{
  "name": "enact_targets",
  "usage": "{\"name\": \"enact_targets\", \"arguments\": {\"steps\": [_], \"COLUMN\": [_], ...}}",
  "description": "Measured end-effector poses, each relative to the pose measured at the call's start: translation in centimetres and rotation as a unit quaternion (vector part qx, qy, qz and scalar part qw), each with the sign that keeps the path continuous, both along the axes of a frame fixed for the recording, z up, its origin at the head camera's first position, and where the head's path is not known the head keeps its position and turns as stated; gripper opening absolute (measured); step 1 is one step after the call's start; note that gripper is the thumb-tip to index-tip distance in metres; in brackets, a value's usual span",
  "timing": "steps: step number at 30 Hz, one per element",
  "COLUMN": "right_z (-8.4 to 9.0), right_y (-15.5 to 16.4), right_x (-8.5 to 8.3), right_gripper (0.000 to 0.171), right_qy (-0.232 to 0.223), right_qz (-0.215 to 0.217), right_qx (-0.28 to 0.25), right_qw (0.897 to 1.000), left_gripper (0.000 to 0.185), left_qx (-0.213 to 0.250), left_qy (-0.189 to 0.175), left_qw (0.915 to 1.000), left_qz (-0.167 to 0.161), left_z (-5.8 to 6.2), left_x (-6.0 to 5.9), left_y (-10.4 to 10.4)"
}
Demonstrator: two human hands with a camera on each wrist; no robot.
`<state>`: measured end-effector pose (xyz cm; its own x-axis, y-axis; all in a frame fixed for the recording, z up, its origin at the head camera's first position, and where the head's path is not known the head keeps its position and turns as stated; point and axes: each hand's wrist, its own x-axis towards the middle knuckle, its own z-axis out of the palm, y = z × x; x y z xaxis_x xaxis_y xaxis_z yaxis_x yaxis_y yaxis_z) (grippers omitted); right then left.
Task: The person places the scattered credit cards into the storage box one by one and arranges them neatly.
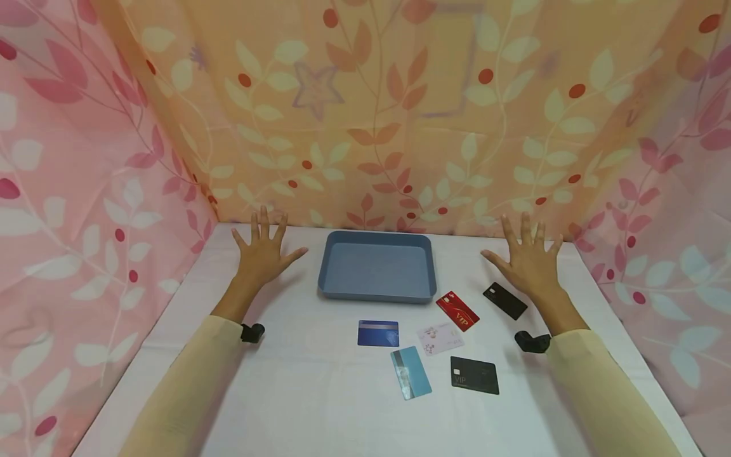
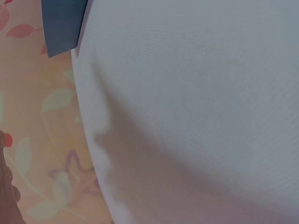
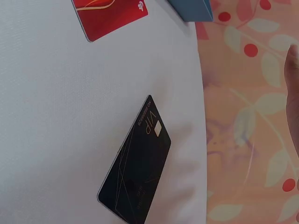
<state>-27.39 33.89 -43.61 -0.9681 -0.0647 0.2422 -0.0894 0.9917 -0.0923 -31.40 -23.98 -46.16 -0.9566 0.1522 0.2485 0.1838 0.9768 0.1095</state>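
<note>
Head view: the left hand is positioned at 9 o'clock of the shallow, rectangular, blue-grey tray. Fingers are straight and fanned toward 12 o'clock; the thumb extends toward 2 o'clock. Grip: wide, nothing held. The right hand is positioned at 3 o'clock of the tray. Fingers are straight and fanned toward 12 o'clock; the thumb extends toward 10 o'clock. Grip: wide, nothing held. The cream-sleeved left forearm slants toward 1 o'clock, the cream-sleeved right forearm toward 11 o'clock. A black, rectangular card with gold lettering lies near the right hand, at its 7 o'clock.
</note>
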Motion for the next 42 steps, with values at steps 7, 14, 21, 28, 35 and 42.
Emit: {"name": "enact_targets", "arguments": {"steps": [7, 14, 21, 28, 35, 42], "right_z": [0.4, 0.4, 0.2, -0.3, -1.9, -3.3], "right_y": [0.0, -0.3, -1.5, -2.6, -2.1, 0.0], "right_x": [0.3, 1.5, 3.8, 6.2, 7.0, 6.9], "right_gripper": [0.096, 0.093, 0.091, 0.077, 0.058, 0.057], "right_qy": [0.002, 0.028, 0.013, -0.052, -0.051, -0.081], "right_qz": [-0.004, 0.012, 0.027, 0.028, 0.024, 0.002], "right_qx": [-0.005, -0.017, -0.08, -0.125, -0.133, -0.139], "right_qw": [1.0, 0.999, 0.996, 0.99, 0.99, 0.987], "left_gripper": [0.102, 0.099, 0.085, 0.07, 0.065, 0.063], "left_qx": [-0.004, 0.036, 0.116, 0.279, 0.366, 0.419], "left_qy": [-0.012, -0.051, -0.093, -0.135, -0.146, -0.172], "left_qw": [0.9999, 0.9979, 0.9874, 0.9455, 0.911, 0.8782], "left_qz": [0.0, -0.019, -0.052, -0.099, -0.123, -0.153], "left_z": [-0.1, -0.7, -2.2, -2.9, -3.3, -3.9], "left_x": [0.1, 0.1, 0.2, 1.5, 1.5, 1.1], "left_y": [0.3, 1.3, 2.6, 4.4, 5.7, 6.2]}}
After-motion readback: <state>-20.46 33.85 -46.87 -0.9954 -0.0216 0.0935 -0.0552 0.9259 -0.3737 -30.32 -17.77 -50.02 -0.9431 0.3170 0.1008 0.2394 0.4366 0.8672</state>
